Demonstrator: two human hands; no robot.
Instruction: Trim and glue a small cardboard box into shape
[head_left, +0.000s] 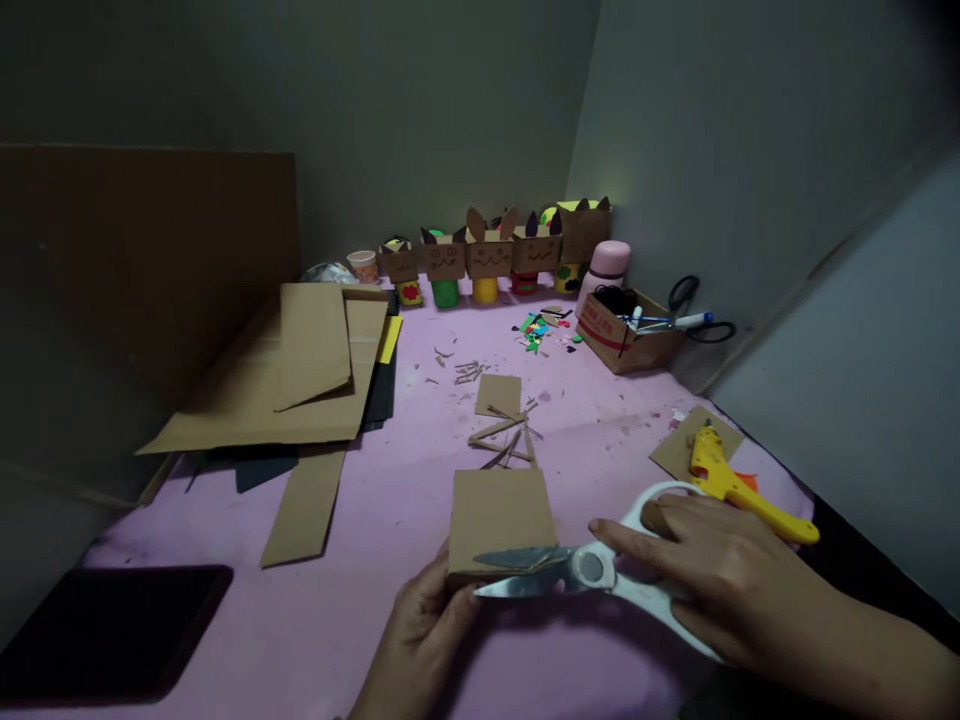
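My left hand (429,622) grips a square cardboard piece (501,508) by its lower left corner, the thumb in front. My right hand (720,565) is closed around the white handles of a pair of scissors (592,568). The parted blades lie along the near edge of the cardboard, one above it and one below. Just beyond the held piece lie thin cardboard strips (510,440) and a smaller cardboard square (498,394).
A yellow glue gun (739,490) rests at right on a cardboard scrap. Cardboard sheets (315,345) are stacked left, a black tablet (112,630) near left. Cardboard animal figures (489,255), a pink bottle (606,268) and a box of pens (630,340) stand at the back.
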